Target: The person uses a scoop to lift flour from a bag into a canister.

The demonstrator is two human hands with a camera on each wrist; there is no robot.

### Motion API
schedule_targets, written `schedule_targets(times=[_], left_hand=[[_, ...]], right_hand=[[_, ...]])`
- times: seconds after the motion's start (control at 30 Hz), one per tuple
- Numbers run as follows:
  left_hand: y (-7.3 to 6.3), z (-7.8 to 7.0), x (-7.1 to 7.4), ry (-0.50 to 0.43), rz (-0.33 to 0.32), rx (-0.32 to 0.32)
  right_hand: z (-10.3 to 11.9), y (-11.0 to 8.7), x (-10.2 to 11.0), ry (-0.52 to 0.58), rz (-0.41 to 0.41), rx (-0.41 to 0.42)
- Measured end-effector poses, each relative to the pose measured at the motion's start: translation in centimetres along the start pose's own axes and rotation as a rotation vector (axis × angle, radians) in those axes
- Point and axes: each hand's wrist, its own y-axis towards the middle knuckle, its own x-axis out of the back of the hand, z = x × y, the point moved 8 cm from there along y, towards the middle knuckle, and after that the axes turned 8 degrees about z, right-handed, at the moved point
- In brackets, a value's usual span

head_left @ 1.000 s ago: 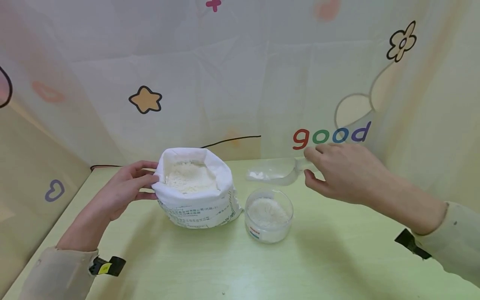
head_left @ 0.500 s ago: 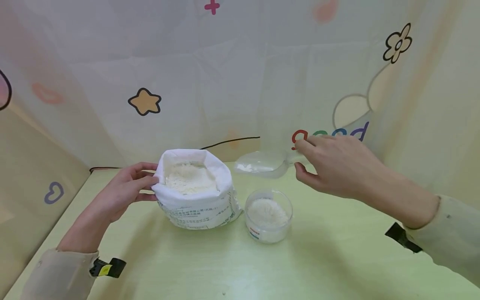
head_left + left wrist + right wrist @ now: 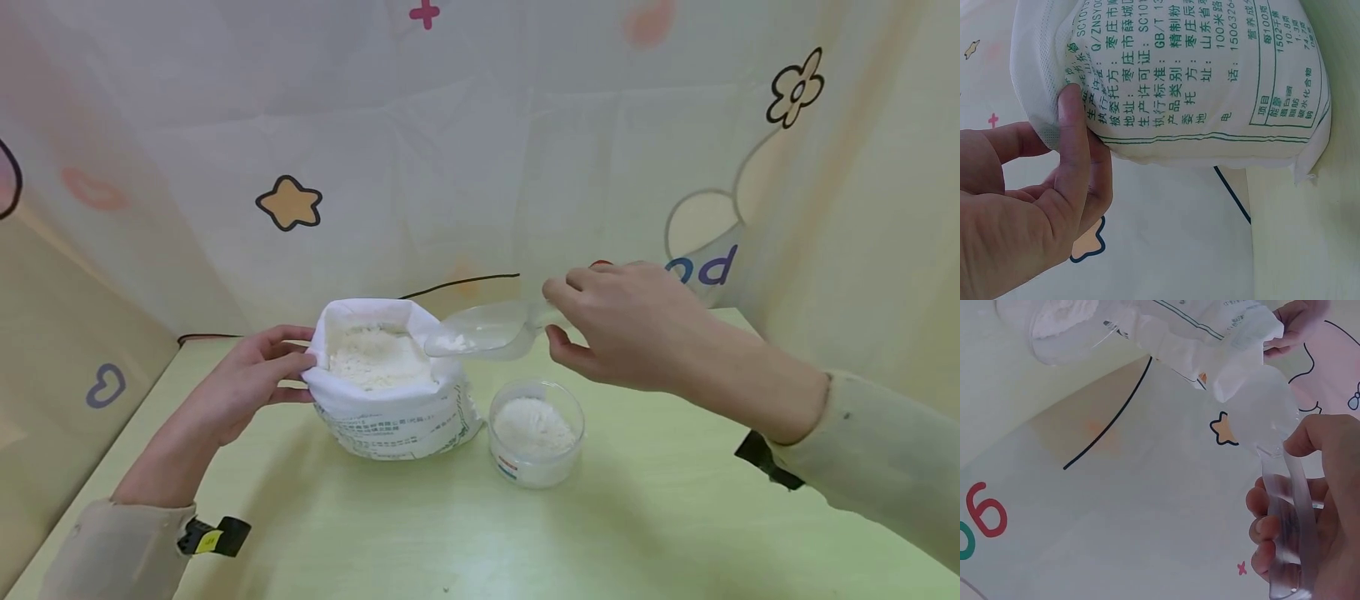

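A white cloth bag (image 3: 390, 425) with its rim rolled down stands on the table, filled with white flour (image 3: 378, 358). At its left side my left hand (image 3: 243, 379) pinches the rolled rim; the left wrist view has these fingers (image 3: 1074, 144) against the cloth. My right hand (image 3: 630, 329) grips the handle of a clear plastic scoop (image 3: 487, 327), fingers wrapped round it in the right wrist view. A little flour lies in the scoop, whose tip overlaps the bag's right rim. Right of the bag sits a clear round container (image 3: 536, 471) holding a mound of flour.
The pale green table (image 3: 450, 533) runs along a curtain (image 3: 450, 167) printed with a star, a flower and coloured letters. Both sleeves (image 3: 892, 467) carry a black strap near the cuff.
My right hand has moved left with the scoop, from behind the round container to the bag's right rim. The left hand keeps its place at the bag.
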Motion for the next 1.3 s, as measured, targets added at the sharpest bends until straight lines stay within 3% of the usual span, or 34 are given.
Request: schedule_targets(times=[0.27,0.67,0.97,1.3], left_hand=[[0.0,-0.1,-0.1,0.005,-0.003,-0.009],[0.0,-0.1,-0.2,0.009,0.001,-0.007],[0.1,0.0,-0.1,0.003,0.001,-0.004],[0.1,0.0,-0.1,0.01,0.0,-0.004]], right_hand=[[1.4,1.1,0.4,-0.024,-0.007,0.049],[2.9,2.7,0.3,-0.025,0.083,0.084],[3.4,3.6,0.4,-0.079,0.151,0.069],[4.1,4.3,0.1,-0.122,0.189,0.116]])
